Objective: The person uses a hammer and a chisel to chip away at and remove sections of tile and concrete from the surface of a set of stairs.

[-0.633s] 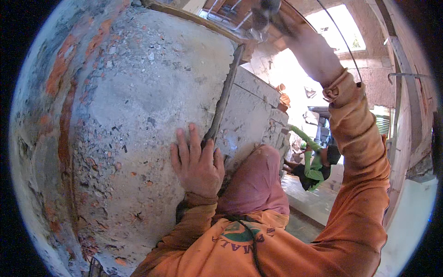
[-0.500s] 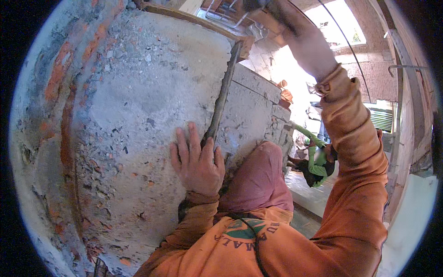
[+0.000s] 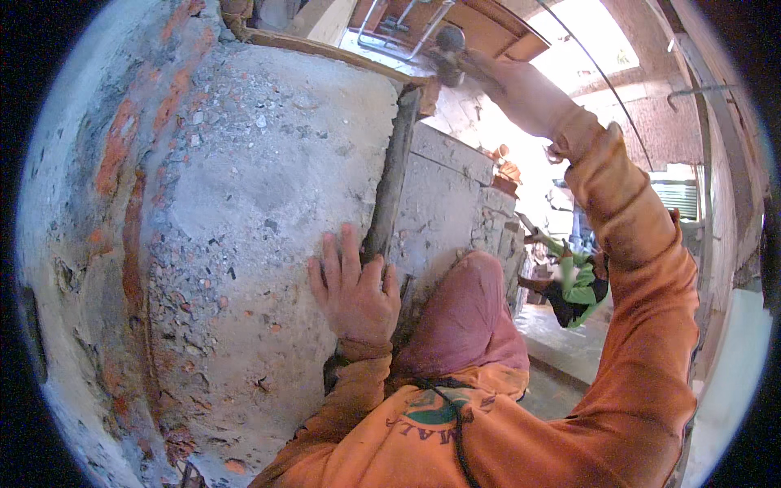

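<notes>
My left hand (image 3: 356,293) rests with fingers spread on the rough concrete slab (image 3: 285,146), its thumb side by a strip of wooden board (image 3: 394,163) along the slab's right edge. My right hand (image 3: 529,93) is closed around the handle of a hammer. The hammer's dark head (image 3: 450,55) is near the far right corner of the slab, close to a wooden block (image 3: 427,96) where the boards meet. Whether the head touches the wood I cannot tell. Most of the handle is blurred or hidden by my hand.
Loose grit and brick bits lie on the slab. A worn wall (image 3: 114,163) with exposed brick borders it on the left. Below on the right is a person in a green top (image 3: 578,281). A metal-framed object (image 3: 403,32) stands beyond the far board; a dark cable (image 3: 606,77) hangs at right.
My right hand has brought the hammer down and nearer, so its head now shows by the far corner. The left hand stays on the slab. The view has shifted slightly.
</notes>
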The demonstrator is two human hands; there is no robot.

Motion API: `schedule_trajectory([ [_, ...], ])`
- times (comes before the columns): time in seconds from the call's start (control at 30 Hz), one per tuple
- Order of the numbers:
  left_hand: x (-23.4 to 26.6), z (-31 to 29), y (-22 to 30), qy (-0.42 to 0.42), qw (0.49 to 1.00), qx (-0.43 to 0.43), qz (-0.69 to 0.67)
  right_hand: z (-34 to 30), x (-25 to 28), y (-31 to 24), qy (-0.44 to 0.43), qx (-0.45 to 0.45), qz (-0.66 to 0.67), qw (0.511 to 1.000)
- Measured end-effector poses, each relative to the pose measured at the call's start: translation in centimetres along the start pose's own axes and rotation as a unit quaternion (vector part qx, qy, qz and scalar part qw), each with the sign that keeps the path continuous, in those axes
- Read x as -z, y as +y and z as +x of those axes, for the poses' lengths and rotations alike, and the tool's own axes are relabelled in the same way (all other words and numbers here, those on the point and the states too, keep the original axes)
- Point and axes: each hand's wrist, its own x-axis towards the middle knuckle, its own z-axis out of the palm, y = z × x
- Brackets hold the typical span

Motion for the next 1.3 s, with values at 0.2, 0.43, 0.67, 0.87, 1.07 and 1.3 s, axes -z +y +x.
schedule_trajectory([
  [0.2, -0.1, -0.1, -0.1, -0.001, 1.000, -0.009, 0.014, 0.1, 0.1, -0.1, 0.321, 0.143, 0.014, 0.936],
  [0.43, 0.1, 0.0, 0.1, -0.014, 1.000, -0.010, 0.017, -1.1, 0.2, 0.1, 0.220, 0.089, 0.033, 0.971],
  [0.67, 0.1, 0.0, 0.1, -0.009, 1.000, -0.022, 0.004, -0.3, -0.6, 0.7, 0.080, 0.057, -0.028, 0.995],
  [0.87, -0.2, -0.2, 0.0, 0.004, 0.999, -0.030, 0.016, 0.3, -0.5, 1.0, 0.254, 0.143, -0.004, 0.957],
  [1.07, -0.1, -0.1, 0.3, -0.010, 0.999, -0.026, 0.025, -2.5, -6.6, 4.4, 0.207, 0.060, 0.097, 0.972],
  [1.3, -0.6, -0.8, 0.7, -0.003, 0.992, -0.049, 0.113, -12.7, -16.4, -0.6, 0.187, -0.212, 0.487, 0.827],
])
